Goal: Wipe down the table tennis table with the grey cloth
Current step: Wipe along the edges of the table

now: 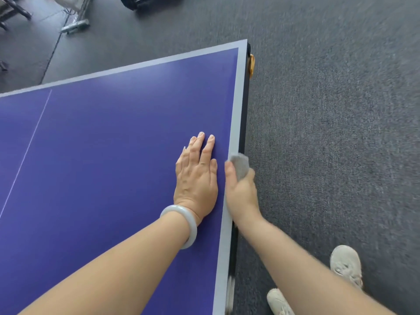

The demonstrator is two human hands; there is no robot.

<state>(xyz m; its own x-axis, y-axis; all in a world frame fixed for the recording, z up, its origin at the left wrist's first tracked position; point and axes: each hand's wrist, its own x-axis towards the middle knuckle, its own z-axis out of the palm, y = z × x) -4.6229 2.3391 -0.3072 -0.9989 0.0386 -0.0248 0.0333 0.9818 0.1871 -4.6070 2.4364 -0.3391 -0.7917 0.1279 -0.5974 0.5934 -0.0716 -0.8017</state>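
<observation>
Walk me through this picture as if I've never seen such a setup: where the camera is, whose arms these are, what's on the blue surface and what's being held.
There is no machine here. A person wears one wide-angle camera on the head, looking down, so the two bare arms reaching in from the bottom are their own. The blue surface is a table tennis table with pale border lines, seen near one corner. The left hand, with a pale bangle on its wrist, lies flat on the tabletop, fingers straight, holding nothing. The right hand grips a bunched grey cloth at the table's side edge. Beside the table is grey carpet, and the person's pale shoes show at lower right.
</observation>
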